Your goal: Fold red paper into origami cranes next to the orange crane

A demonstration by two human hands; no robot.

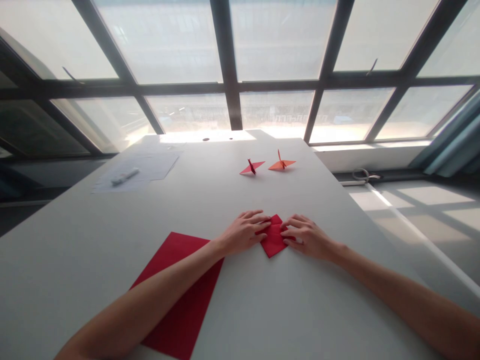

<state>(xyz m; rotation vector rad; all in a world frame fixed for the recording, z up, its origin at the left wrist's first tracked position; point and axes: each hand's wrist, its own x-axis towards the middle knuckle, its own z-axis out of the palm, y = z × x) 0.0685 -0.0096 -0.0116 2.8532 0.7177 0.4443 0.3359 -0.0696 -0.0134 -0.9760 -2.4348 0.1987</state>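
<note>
A small folded red paper [274, 241] lies flat on the white table, one corner pointing at me. My left hand [245, 231] rests on its left side with fingers stretched over the edge. From the right, my right hand [304, 236] touches the opposite side, its fingers spread and slightly bent on the paper. Parts of both side corners are hidden under the fingers. Beneath my left forearm is a larger red paper sheet [180, 250], partly covered by the arm.
Two folded paper cranes, a red one [252, 167] and an orange one [282, 164], stand farther back on the table [202, 200]. White paper sheets [165, 167] lie at the back left, with a whitish tube-shaped object [125, 176] on them. Windows rise behind the table.
</note>
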